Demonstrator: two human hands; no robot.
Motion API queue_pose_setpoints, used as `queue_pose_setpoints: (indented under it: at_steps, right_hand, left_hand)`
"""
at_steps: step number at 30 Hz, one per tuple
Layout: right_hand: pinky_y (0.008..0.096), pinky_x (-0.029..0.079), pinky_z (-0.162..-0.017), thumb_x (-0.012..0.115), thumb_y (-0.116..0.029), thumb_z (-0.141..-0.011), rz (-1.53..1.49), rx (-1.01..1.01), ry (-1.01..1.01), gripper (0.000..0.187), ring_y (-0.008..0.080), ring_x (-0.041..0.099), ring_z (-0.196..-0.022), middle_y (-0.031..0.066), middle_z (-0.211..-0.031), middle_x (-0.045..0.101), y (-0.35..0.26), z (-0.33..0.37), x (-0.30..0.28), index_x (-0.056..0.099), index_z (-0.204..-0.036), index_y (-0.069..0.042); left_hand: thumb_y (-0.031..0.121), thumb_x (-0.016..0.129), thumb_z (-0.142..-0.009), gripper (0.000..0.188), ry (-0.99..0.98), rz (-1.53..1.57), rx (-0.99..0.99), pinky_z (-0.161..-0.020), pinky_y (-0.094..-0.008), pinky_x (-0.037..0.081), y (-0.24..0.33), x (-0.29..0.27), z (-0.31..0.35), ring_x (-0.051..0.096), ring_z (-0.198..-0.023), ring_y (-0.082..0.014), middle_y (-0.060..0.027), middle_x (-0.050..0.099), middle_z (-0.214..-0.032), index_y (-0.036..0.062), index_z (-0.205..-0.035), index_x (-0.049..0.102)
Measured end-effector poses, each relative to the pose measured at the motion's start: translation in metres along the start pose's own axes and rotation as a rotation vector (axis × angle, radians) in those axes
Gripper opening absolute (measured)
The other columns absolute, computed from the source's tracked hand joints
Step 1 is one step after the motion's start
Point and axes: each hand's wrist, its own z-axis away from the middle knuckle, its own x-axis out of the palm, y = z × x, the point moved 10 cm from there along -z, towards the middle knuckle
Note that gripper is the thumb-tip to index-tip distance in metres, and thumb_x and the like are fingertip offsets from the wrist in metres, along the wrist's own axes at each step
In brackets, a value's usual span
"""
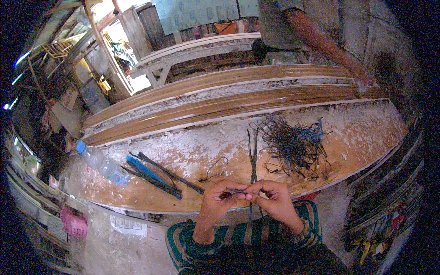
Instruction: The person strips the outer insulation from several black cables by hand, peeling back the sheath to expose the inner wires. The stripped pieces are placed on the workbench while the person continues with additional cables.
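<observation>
My left hand and my right hand meet fingertip to fingertip above the near edge of the wooden table. Both pinch a short piece of thin dark strip that shows between them; its material is unclear. Two long dark strips lie crossed just beyond my fingers, their near ends passing down behind my hands. To the right is a tangled heap of black and blue cords. Left of my hands lies a loose group of dark and blue strips, one reaching close to my left hand.
A clear plastic bottle with a blue cap lies at the table's left. Long brown wooden slats run along the far side. Another person's arm reaches down to them at right. A pink basket stands at lower left.
</observation>
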Motion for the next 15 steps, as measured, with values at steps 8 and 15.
queue_pose_setpoints:
  at_steps: [8,15]
  right_hand:
    - [0.0252,0.043,-0.069,0.064,-0.006,-0.075,0.136,-0.092,0.001,0.01,0.013,0.056,-0.077,0.0065,-0.082,0.062,-0.007,-0.001,0.003,0.063,-0.084,-0.002]
    - [0.0246,0.04,-0.06,0.062,-0.008,-0.077,0.225,-0.213,0.086,0.007,0.0122,0.053,-0.068,0.0057,-0.073,0.058,-0.022,0.002,0.004,0.063,-0.081,-0.003]
  left_hand:
    - [0.006,0.068,-0.07,0.013,0.106,0.048,-0.161,-0.063,-0.0226,0.045,-0.015,-0.01,0.006,0.056,-0.075,-0.013,-0.0045,0.059,-0.08,0.0029,-0.081,0.062]
    - [0.006,0.064,-0.073,0.009,0.199,0.002,-0.038,-0.064,-0.0241,0.044,-0.006,-0.012,0.005,0.054,-0.073,-0.0126,-0.0036,0.057,-0.078,0.0024,-0.079,0.058]
